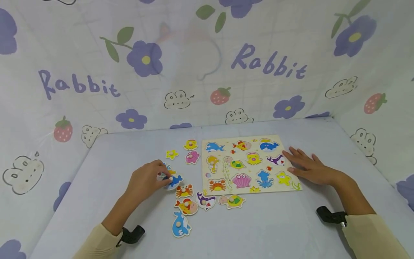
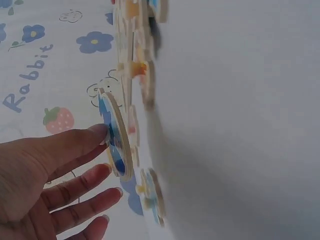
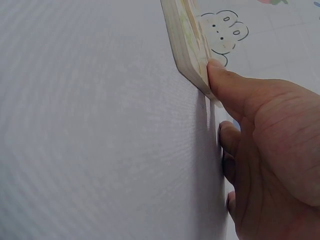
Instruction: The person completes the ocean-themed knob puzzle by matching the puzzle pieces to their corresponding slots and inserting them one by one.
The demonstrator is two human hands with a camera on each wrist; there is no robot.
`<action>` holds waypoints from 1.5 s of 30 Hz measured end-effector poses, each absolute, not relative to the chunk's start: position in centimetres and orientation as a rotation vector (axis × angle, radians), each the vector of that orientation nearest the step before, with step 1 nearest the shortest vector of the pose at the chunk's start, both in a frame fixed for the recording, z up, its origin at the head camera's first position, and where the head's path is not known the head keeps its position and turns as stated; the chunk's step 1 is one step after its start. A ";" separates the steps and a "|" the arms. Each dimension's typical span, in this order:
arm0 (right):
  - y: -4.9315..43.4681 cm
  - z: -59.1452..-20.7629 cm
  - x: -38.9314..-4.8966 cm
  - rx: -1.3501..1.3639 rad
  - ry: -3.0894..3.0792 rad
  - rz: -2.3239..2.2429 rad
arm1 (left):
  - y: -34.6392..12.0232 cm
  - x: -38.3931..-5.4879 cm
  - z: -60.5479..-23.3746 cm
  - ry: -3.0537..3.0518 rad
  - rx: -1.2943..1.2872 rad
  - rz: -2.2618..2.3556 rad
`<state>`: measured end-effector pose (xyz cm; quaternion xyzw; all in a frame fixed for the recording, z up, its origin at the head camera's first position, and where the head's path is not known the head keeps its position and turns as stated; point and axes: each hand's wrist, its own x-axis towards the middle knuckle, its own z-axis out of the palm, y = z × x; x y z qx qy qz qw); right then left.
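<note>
My left hand (image 1: 147, 177) pinches a dark blue whale puzzle piece (image 1: 175, 182) between thumb and forefinger, the other fingers spread. In the left wrist view this whale piece (image 2: 116, 135) stands on edge, raised off the table, with other knobbed pieces behind and below it. A wooden puzzle board (image 1: 255, 169) printed with sea animals lies to the right. My right hand (image 1: 312, 169) rests at the board's right edge with fingers extended. Up close in the right wrist view, the thumb (image 3: 225, 82) touches the corner of the board (image 3: 187, 60).
Loose pieces lie left of and before the board: an octopus (image 1: 191, 144), a yellow starfish (image 1: 172, 154), a pink shell (image 1: 192, 157), a crab (image 1: 184, 191), a fish (image 1: 186, 207), a purple whale (image 1: 205, 201), a turtle (image 1: 232, 201) and a light blue whale (image 1: 180, 225).
</note>
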<state>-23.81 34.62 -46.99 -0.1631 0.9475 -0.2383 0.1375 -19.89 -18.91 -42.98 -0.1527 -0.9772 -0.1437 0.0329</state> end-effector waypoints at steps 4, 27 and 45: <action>34.8 -47.0 -23.7 -0.476 2.732 -0.713 | -17.4 -21.5 -42.5 -3.016 -0.518 -0.518; 35.2 -46.9 -24.0 -0.467 2.736 -0.690 | -9.2 -28.3 -41.2 -2.957 -0.679 -0.737; 35.3 -46.9 -23.8 -0.455 2.737 -0.707 | -1.7 -32.3 -41.0 -3.036 -0.919 -0.700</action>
